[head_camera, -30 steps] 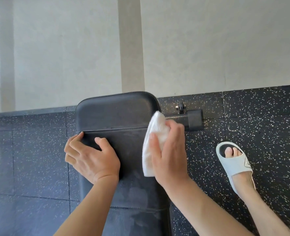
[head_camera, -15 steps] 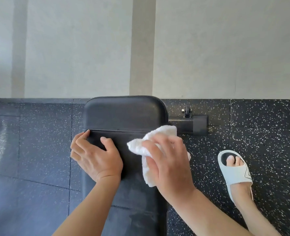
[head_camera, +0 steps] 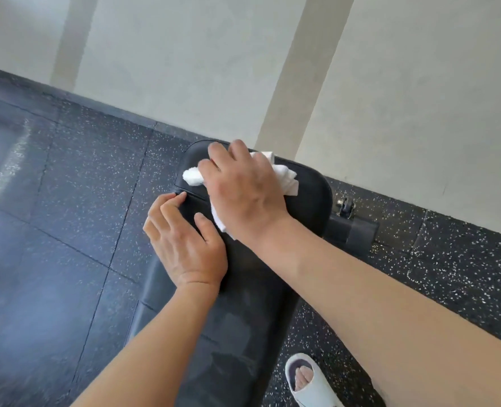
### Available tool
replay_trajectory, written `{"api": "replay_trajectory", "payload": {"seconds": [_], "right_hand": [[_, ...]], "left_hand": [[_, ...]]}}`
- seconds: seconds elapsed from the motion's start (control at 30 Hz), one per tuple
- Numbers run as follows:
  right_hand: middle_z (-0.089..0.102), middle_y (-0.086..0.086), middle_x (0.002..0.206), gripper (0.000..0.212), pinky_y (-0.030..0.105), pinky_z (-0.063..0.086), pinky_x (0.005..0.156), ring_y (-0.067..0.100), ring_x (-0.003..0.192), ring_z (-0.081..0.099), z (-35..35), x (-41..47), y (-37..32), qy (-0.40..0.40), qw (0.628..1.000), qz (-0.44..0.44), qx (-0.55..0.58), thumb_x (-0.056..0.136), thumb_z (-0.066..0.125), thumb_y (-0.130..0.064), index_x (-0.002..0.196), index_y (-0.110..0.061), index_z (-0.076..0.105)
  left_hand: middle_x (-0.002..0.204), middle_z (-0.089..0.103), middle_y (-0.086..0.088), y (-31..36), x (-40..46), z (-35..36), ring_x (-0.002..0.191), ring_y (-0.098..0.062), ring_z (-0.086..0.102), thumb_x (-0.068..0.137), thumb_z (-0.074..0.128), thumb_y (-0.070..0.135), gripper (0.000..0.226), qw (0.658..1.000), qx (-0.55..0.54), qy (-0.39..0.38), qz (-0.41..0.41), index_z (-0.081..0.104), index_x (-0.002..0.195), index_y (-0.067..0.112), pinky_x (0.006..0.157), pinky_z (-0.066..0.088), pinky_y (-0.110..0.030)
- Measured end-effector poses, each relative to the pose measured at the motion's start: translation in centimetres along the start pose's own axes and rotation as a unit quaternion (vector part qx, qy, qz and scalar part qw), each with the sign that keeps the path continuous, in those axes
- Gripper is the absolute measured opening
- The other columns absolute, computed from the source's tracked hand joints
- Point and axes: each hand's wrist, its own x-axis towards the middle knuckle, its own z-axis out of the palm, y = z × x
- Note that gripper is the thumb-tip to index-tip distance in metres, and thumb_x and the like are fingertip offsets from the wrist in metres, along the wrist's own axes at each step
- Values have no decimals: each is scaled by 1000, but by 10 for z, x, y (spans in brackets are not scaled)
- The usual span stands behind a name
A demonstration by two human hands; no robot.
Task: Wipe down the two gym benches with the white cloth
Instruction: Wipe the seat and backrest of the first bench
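Observation:
A black padded gym bench (head_camera: 311,198) runs from the bottom of the view up to the wall. My right hand (head_camera: 243,189) presses the crumpled white cloth (head_camera: 286,176) flat on the bench's far end pad, with cloth sticking out on both sides of the palm. My left hand (head_camera: 184,245) rests open on the bench's left edge just below the seam between pads, fingers spread over the side. Only one bench is in view.
The bench's black foot bar with a small wheel (head_camera: 347,207) juts out to the right by the wall. My foot in a white slide sandal (head_camera: 308,380) stands on the black speckled rubber floor (head_camera: 67,201). A pale wall (head_camera: 390,83) rises right behind the bench.
My right hand has slid the cloth from the bench's right side up onto the far end pad. The left hand has stayed on the left edge. The view has tilted and shifted.

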Motion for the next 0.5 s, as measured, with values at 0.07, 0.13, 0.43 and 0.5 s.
{"api": "replay_trajectory", "payload": {"seconds": [0.07, 0.13, 0.43, 0.5], "right_hand": [[64, 2, 99, 14, 36, 31, 65, 26, 90, 59, 0, 3, 1, -14, 1000, -21, 5, 92, 55, -10, 90, -19, 66], [63, 3, 97, 10, 38, 37, 68, 27, 87, 57, -6, -17, 7, -15, 999, -52, 7, 92, 59, -11, 91, -18, 67], [68, 3, 101, 16, 48, 50, 79, 31, 87, 60, -45, -106, 34, -39, 994, -106, 5, 95, 64, -14, 107, -18, 74], [67, 3, 100, 16, 46, 49, 75, 31, 85, 59, -47, -96, 31, -44, 993, -112, -8, 95, 63, -18, 107, -18, 74]], "left_hand": [[142, 51, -7, 1, 1, -1, 122, -38, 45, 89, 48, 18, 39, 1000, -3, 2, 2, 55, 127, 11, 111, 34, -45], [141, 51, -7, 3, 1, -2, 122, -37, 46, 88, 48, 17, 39, 1000, -8, 3, 5, 56, 126, 12, 111, 35, -45], [140, 54, -8, 4, -3, -11, 123, -38, 46, 96, 53, 20, 34, 1000, -2, -3, 6, 60, 128, 10, 115, 34, -41], [141, 55, -8, 4, -3, -17, 123, -37, 46, 97, 54, 18, 35, 999, -29, -14, 10, 62, 130, 9, 114, 36, -42]]}}
